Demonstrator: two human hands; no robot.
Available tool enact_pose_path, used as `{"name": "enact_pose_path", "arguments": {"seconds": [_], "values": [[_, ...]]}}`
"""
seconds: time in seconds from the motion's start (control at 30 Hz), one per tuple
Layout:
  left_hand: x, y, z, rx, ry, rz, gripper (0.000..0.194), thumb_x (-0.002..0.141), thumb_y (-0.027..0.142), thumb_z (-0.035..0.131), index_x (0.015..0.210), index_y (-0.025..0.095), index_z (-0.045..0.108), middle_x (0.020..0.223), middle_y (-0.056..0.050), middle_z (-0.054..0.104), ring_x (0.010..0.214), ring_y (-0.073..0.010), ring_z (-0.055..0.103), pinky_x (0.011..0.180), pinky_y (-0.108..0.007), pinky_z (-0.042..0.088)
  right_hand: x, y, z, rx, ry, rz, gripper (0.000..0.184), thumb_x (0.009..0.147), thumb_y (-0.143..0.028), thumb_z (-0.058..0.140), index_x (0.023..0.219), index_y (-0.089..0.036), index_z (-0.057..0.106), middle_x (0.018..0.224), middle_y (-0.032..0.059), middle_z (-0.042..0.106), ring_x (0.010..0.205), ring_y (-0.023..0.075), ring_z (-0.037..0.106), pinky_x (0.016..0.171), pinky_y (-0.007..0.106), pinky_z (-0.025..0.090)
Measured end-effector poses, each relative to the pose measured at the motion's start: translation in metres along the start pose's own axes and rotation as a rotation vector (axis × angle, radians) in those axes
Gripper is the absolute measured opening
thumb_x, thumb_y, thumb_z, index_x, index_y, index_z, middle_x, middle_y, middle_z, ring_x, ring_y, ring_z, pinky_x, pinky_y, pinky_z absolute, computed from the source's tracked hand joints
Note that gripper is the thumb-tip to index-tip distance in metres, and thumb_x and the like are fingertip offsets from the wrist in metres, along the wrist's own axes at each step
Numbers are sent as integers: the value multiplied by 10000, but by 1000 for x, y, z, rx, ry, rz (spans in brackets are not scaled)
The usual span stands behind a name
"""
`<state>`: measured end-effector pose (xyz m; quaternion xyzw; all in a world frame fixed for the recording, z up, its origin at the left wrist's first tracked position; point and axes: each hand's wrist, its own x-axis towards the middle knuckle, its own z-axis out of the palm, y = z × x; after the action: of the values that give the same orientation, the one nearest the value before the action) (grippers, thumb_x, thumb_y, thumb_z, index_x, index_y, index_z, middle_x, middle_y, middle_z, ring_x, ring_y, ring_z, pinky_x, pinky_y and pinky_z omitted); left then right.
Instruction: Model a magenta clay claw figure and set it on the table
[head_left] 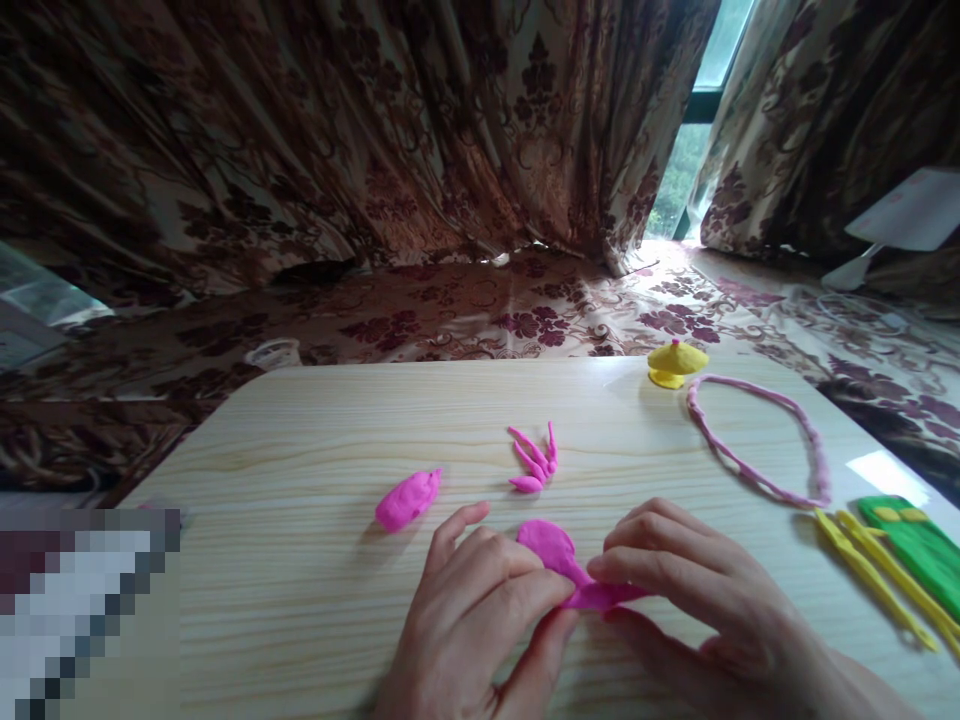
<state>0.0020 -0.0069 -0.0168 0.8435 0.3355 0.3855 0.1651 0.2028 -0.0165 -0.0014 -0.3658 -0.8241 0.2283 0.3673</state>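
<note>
Between my hands, low over the near part of the table, is a piece of pink modelling clay [547, 545] with a flat rounded lobe and a narrower strip. My left hand [480, 610] pinches it near the middle between thumb and fingers. My right hand [690, 590] grips the strip's other end, fingertips on top and thumb below. Beyond them lies a small pink clay piece with thin finger-like prongs [536, 462]. To its left sits a pink clay lump [409, 500] with a pointed tip. My palms are hidden.
On the wooden table [300, 430], a yellow clay shape [676, 362] stands at the far right edge. Nearby lie a twisted pink clay loop [772, 480], yellow modelling tools [874, 580] and a green clay slab [915, 550]. Behind are patterned curtains [450, 130] and a white lamp [904, 215].
</note>
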Motion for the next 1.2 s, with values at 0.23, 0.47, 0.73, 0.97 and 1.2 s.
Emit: {"name": "enact_pose_path", "arguments": {"seconds": [0.23, 0.47, 0.73, 0.97, 1.2], "values": [[-2, 0, 2, -2, -4, 5, 207, 713, 60, 619, 855, 209, 589, 782, 28, 646, 752, -117, 596, 1002, -391, 320, -5, 2, 3, -7, -54, 28, 300, 781, -36, 548, 1025, -202, 599, 869, 54, 621, 779, 157, 551, 657, 270, 473], [15, -3, -15, 193, -152, 2, 219, 813, 152, 529, 1009, 215, 600, 956, -26, 614, 934, -166, 548, 1021, -433, 267, 10, 24, -17, -298, -106, 63, 182, 837, -136, 537, 975, -213, 627, 945, 61, 619, 859, 181, 540, 777, 336, 422], [51, -28, -1, 405, -220, 40, 230, 834, 109, 446, 939, 196, 630, 946, -51, 586, 965, -198, 509, 1024, -515, 240, 53, 52, -22, -511, -179, 9, 152, 834, -137, 552, 895, -205, 674, 841, 44, 645, 842, 172, 532, 799, 328, 368], [45, -36, 10, 392, -229, 54, 267, 836, 91, 430, 989, 203, 617, 978, -55, 570, 1039, -212, 474, 1053, -530, 193, 52, 62, -17, -539, -188, 17, 148, 842, -165, 549, 913, -208, 671, 861, 47, 638, 865, 177, 523, 818, 334, 349], [45, -40, 13, 394, -238, 53, 297, 802, 83, 472, 1028, 215, 613, 1001, -58, 570, 1048, -219, 477, 1050, -536, 208, 51, 61, -13, -530, -193, 20, 145, 848, -180, 544, 900, -211, 675, 830, 45, 629, 858, 176, 518, 811, 325, 347]]}}
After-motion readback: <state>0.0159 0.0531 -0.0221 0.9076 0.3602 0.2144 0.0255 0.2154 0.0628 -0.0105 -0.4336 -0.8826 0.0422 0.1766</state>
